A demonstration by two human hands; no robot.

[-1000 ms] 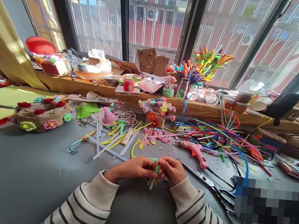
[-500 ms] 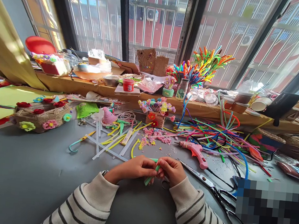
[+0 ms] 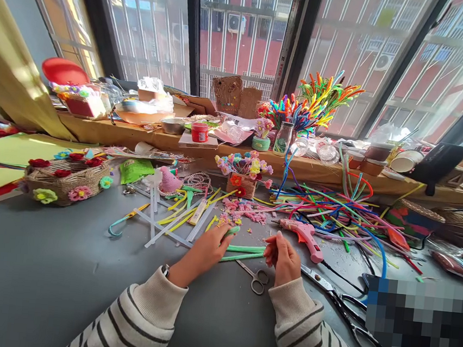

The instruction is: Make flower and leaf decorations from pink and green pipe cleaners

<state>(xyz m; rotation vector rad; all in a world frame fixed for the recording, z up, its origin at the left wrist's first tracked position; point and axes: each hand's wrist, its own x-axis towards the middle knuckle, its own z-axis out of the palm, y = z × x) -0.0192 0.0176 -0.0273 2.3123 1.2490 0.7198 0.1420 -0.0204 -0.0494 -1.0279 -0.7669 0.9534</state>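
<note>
My left hand [image 3: 209,248] is closed around a short green fuzzy strip [image 3: 232,231], whose tip pokes out past the fingers. To its right, my right hand [image 3: 284,259] is loosely curled, thumb apart from the fingers, with nothing visible in it. Between the hands, longer green pipe cleaners [image 3: 249,249] lie on the table, partly hidden behind both hands. Small grey scissors [image 3: 257,281] rest just below them. Beyond the right hand lies a pink glue gun [image 3: 305,238], and large black-handled scissors [image 3: 340,301] stretch along its right side.
Pink and yellow scraps [image 3: 240,211] lie ahead, near a small flower basket [image 3: 241,186]. Clear glue sticks [image 3: 169,226] and yellow stems are on the left, with a twine basket [image 3: 64,182] further out. A heap of coloured pipe cleaners [image 3: 327,204] covers the back right.
My hands have moved apart from the green strip they both held; the left keeps it and has risen slightly. The small scissors and longer green pipe cleaners are now exposed.
</note>
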